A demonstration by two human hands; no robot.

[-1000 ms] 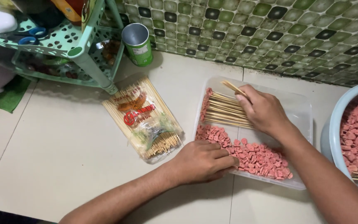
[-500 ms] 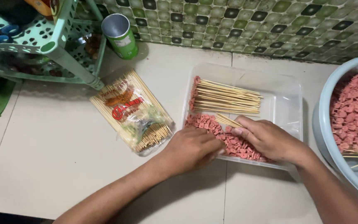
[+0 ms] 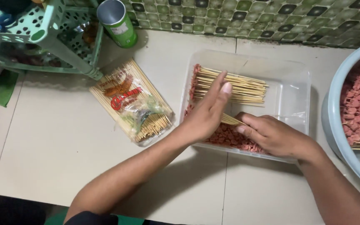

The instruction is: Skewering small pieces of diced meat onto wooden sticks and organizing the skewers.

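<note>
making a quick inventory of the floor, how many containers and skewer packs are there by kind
clear plastic tray: 1
blue basin: 1
green can: 1
pack of skewers: 1
green plastic rack: 1
total: 5
The left hand and right hand are over the tray.

**Left hand lifts, skewer comes up**

The left hand (image 3: pixel 207 112) rises off the pink sausage slices (image 3: pixel 230 137), fingers now open toward 1 o'clock (flat a moment ago). The right hand (image 3: pixel 271 135) now pinches one bamboo skewer (image 3: pixel 231 120), pointing toward 10 o'clock.
</note>
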